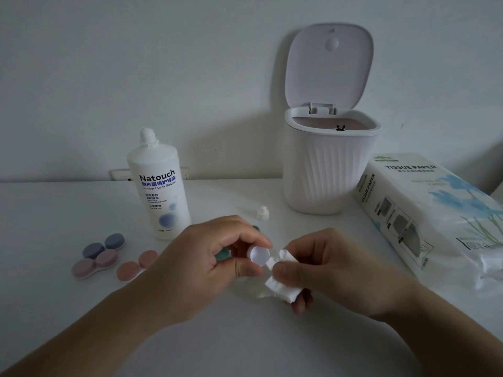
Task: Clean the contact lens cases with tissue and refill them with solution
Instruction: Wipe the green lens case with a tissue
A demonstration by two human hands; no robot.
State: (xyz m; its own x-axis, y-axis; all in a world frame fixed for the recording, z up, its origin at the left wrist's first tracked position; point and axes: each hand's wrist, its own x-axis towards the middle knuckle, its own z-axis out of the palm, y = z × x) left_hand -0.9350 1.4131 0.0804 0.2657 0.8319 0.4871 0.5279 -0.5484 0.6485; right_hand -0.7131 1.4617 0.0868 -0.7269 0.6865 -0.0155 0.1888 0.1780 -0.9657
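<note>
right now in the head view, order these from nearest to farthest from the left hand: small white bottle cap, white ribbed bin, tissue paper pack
1. Small white bottle cap: on the table just beyond the left hand.
2. White ribbed bin: farther back and right, lid up.
3. Tissue paper pack: far right, past the right hand.

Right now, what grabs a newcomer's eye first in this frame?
The two hands at centre: the left hand holds a small white lens case cup, and the right hand pinches a folded tissue beside it. Behind them the white bin stands with its lid flipped open, and the uncapped solution bottle stands to the left. Three closed cases in purple and pink lie at the left.
</note>
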